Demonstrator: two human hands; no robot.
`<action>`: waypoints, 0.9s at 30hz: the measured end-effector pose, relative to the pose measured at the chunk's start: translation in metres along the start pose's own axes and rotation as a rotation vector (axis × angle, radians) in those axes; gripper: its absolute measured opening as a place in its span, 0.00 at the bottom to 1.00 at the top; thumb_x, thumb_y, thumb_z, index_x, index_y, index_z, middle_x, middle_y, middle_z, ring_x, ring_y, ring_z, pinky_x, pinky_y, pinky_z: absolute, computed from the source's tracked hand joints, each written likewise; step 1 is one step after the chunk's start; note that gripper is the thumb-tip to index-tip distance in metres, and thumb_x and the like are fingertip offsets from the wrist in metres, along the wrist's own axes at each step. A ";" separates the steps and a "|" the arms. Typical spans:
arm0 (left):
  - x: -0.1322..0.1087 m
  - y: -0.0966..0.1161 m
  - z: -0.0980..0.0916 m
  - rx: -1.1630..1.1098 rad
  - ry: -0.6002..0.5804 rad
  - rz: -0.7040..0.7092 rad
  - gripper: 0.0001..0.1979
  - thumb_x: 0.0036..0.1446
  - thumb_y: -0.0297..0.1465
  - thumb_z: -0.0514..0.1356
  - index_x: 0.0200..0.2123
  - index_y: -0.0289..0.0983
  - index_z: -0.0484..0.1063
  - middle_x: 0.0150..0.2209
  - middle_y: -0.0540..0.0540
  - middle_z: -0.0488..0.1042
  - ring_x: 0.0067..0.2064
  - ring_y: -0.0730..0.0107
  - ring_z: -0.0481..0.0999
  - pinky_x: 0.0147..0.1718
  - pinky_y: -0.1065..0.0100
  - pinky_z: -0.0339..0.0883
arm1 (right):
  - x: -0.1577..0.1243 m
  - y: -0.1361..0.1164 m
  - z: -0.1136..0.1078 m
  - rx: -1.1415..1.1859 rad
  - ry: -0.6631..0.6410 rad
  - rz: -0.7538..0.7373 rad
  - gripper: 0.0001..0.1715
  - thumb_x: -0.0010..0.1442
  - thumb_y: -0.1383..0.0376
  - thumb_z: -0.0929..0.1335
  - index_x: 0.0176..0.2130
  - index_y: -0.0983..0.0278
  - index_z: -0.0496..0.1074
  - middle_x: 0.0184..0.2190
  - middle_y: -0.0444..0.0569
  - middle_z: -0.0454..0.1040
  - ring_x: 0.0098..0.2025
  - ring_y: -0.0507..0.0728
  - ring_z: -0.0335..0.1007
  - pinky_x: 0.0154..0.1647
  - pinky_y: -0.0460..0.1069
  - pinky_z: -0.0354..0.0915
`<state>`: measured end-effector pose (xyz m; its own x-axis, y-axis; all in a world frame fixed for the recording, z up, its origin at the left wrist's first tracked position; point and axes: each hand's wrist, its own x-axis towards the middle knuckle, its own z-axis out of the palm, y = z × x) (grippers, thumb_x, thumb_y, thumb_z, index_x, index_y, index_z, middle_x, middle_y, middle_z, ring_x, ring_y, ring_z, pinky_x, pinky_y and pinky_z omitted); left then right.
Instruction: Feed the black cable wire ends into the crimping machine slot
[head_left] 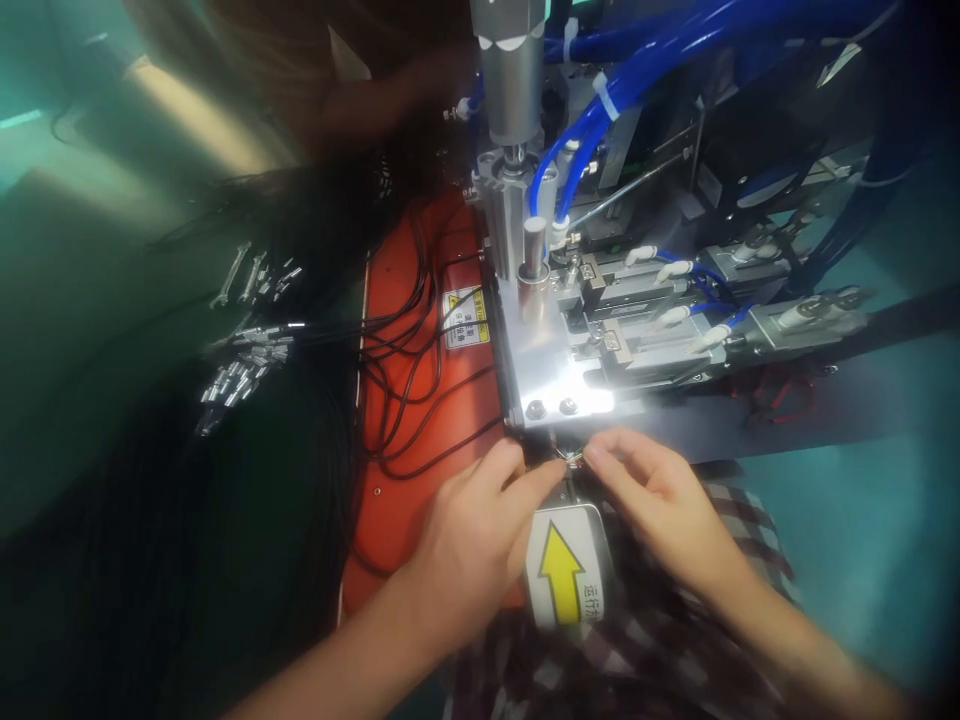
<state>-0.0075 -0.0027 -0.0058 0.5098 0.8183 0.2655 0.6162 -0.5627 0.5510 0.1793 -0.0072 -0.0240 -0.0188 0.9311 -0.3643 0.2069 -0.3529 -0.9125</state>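
My left hand (469, 545) and my right hand (660, 495) meet just below the front edge of the shiny metal plate (551, 365) of the machine, fingertips almost touching each other. Between them I pinch the stripped end of a thin cable (574, 459); I can make out small coloured strands there, green and reddish I think, though the spot is too small and dim to be sure. Both hands are narrowed to a fine pinch, thumb against forefinger, on that wire end, which sits right at the plate's lower edge, above the white label with a yellow arrow (561, 572) that points up toward the machine. My left wrist lies over the orange mat (401, 300), where loops of black cables (409, 390) run across it and past a small yellow warning sticker (466, 317). Farther left, in the dark, a bundle of cables ends in a cluster of silver metal plugs (244, 355). On the plate stands an upright steel cylinder (512, 75) with a shorter post beside it, and blue air hoses (637, 70) curve away behind to the small pneumatic units (750, 325) on the right. A checked cloth (675, 640) lies under my right forearm.
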 end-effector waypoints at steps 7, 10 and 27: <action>-0.001 0.001 0.001 -0.006 -0.014 -0.008 0.16 0.61 0.21 0.52 0.49 0.34 0.73 0.30 0.47 0.66 0.30 0.71 0.68 0.27 0.72 0.67 | -0.008 -0.002 -0.006 0.011 0.101 -0.032 0.12 0.57 0.56 0.68 0.32 0.63 0.72 0.30 0.48 0.74 0.29 0.55 0.69 0.20 0.45 0.60; 0.000 0.001 0.000 -0.003 -0.014 -0.010 0.15 0.61 0.21 0.52 0.48 0.34 0.73 0.30 0.47 0.66 0.30 0.71 0.69 0.27 0.72 0.68 | -0.009 -0.002 -0.004 -0.008 0.106 -0.053 0.11 0.56 0.58 0.69 0.32 0.63 0.73 0.29 0.48 0.74 0.29 0.55 0.69 0.23 0.46 0.63; 0.001 0.001 -0.001 0.018 -0.022 -0.003 0.16 0.61 0.22 0.52 0.49 0.34 0.73 0.30 0.46 0.67 0.30 0.71 0.69 0.27 0.72 0.67 | -0.006 0.001 0.002 -0.267 0.096 -0.199 0.11 0.64 0.60 0.62 0.33 0.63 0.69 0.30 0.48 0.72 0.32 0.56 0.68 0.31 0.49 0.63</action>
<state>-0.0071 -0.0024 -0.0045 0.5206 0.8175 0.2462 0.6283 -0.5621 0.5378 0.1773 -0.0130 -0.0235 0.0047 0.9882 -0.1531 0.4576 -0.1382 -0.8783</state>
